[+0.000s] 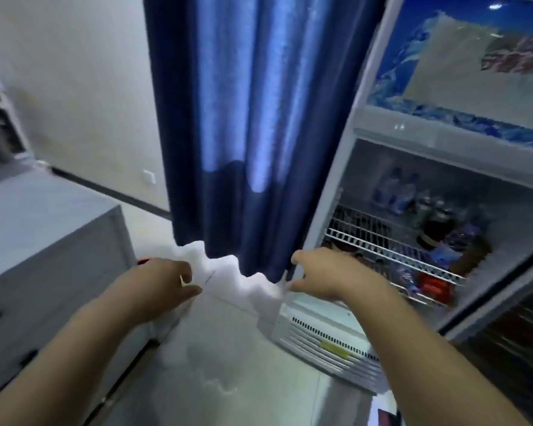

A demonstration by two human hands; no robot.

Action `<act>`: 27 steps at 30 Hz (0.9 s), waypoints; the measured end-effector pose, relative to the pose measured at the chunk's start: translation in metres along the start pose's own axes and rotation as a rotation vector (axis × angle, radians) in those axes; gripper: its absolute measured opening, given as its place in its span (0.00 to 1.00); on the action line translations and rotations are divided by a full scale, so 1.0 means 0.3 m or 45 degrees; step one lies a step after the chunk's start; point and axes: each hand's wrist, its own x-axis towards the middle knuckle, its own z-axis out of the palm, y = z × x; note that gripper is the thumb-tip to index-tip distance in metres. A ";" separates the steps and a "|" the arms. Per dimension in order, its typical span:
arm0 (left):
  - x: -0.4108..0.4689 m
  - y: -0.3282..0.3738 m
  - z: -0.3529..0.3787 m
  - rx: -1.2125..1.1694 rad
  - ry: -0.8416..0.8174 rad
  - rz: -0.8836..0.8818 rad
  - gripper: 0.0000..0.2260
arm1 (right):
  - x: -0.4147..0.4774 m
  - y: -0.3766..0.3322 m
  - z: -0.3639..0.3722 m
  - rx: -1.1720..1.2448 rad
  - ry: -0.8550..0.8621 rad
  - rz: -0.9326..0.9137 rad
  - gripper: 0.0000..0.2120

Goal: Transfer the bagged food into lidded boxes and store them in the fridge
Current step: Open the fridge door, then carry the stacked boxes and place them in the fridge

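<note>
A clear, almost see-through lidded box (237,318) hangs in front of me between both hands; its contents are too blurred to make out. My left hand (163,284) grips the box's left side with thumb and fingers curled. On the right side, my right hand (326,275) holds it the same way. The fridge (391,139) stands open at the right, just beyond my right hand. Its white wire shelves (382,241) carry bottles (397,192) and drink cans.
A dark blue curtain (253,118) hangs straight ahead, down to the pale floor. A grey cabinet (43,241) with dark handles stands at the left. The fridge's glass door (511,339) is swung open at the lower right. A vent grille (330,342) runs along the fridge base.
</note>
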 end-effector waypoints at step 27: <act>-1.220 -1.366 -0.167 -0.281 0.650 -1.292 0.11 | 0.093 -2.050 -0.120 -0.265 -0.011 -1.391 0.27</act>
